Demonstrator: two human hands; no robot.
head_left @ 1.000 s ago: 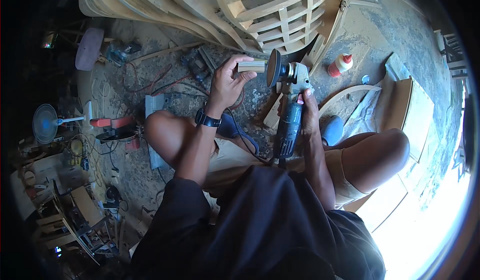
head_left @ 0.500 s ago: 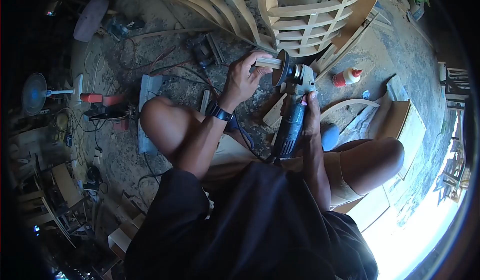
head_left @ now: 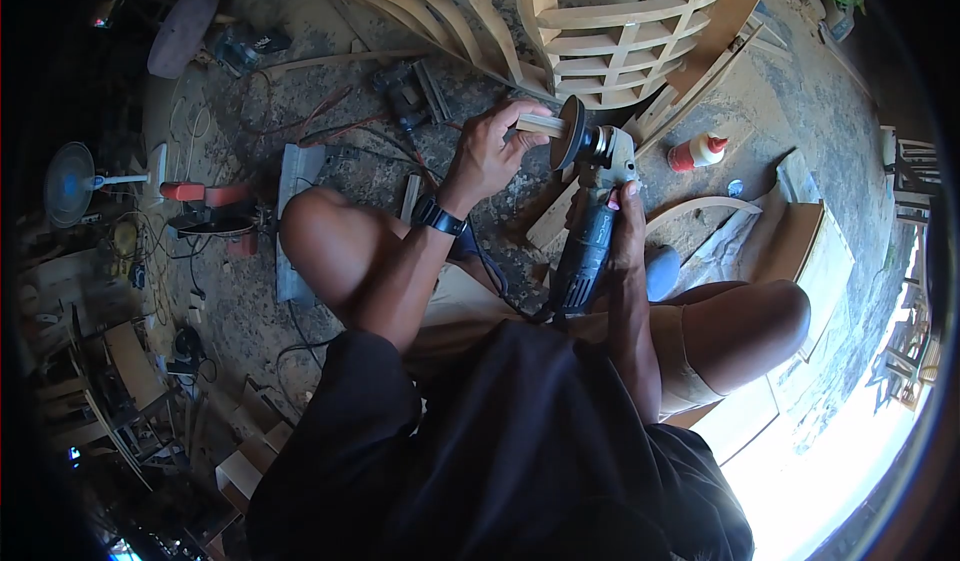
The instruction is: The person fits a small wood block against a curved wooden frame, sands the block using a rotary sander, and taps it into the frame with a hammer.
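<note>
My left hand [head_left: 492,151] pinches a small wooden block [head_left: 540,125] between thumb and fingers. The block's right end meets the face of a round sanding disc [head_left: 570,133], or sits very close to it. That disc is mounted on a dark blue-green angle grinder [head_left: 588,246] with a grey metal head. Around the grinder's body, just below the head, my right hand [head_left: 628,223] is closed, thumb near a pinkish switch. The grinder stands tilted, its tail and cord toward my lap. A watch is on my left wrist.
A ribbed wooden frame [head_left: 620,36] stands ahead. On the floor lie a red-and-white glue bottle [head_left: 697,153], a curved wooden strip [head_left: 700,204], another power tool [head_left: 405,96] and cords. A fan [head_left: 70,183] is at left; a wooden box [head_left: 795,241] is at right.
The grinder and its disc have shifted slightly to the right, and the wooden block has moved with them. Both hands keep their grip.
</note>
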